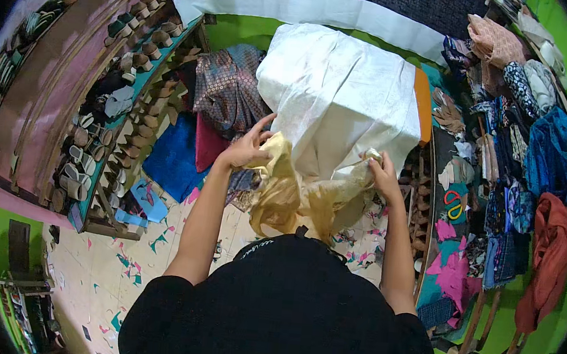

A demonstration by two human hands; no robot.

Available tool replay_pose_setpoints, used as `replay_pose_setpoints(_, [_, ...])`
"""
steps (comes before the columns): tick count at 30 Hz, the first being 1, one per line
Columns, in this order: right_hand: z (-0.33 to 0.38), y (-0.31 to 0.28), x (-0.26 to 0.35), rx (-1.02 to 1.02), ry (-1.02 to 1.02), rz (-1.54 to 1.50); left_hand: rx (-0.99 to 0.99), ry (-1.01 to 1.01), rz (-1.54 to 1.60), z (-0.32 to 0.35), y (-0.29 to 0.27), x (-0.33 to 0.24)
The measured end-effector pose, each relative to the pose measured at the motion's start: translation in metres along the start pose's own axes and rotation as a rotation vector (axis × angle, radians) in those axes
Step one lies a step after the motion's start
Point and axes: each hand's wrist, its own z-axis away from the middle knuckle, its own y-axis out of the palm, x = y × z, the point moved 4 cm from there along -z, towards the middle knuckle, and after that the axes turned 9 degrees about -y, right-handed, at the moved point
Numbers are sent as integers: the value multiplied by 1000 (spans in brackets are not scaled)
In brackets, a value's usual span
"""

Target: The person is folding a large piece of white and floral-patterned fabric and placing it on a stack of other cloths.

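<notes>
My left hand [249,148] grips the upper left edge of a shiny golden-yellow cloth [291,198]. My right hand [381,171] pinches the same cloth at its upper right corner. The golden cloth hangs crumpled between the two hands, in front of my black top. Just behind it, a large white cloth [336,93] is draped over a table or stand and hangs down toward my hands.
Shelves of sandals and shoes [97,125] line the left wall. A patterned brown cloth [227,90] and a blue cloth [173,156] lie left of the white one. Stacked and hanging fabrics [527,132] fill the right side. Cloth scraps [452,268] litter the floor.
</notes>
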Motion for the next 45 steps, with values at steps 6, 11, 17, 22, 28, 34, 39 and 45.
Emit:
replay_pose_setpoints(6, [-4,5,1,171,164,55,-29,28,214,-2,25,-6])
replay_pose_setpoints(11, [-13,13,6,144,-153,385,-391,-190,189,-9,10,32])
replay_pose_setpoints(17, [-13,29,28,258,-359,465,-629,-199,86,1,18,30])
replay_pose_setpoints(22, [-12,23,23,313,-312,395,-864,67,261,-9,23,33])
replay_pose_setpoints(28, [-17,16,35,204,-354,96,-818,-29,539,-16,35,55])
replay_pose_setpoints(34, [-12,16,40,-57,-320,-252,-755,57,342,-22,75,28])
replay_pose_setpoints(39, [-15,40,69,179,-292,-336,-711,130,171,-30,93,9])
replay_pose_setpoints(45, [-21,53,99,246,-298,-382,-588,211,246,-28,127,-30])
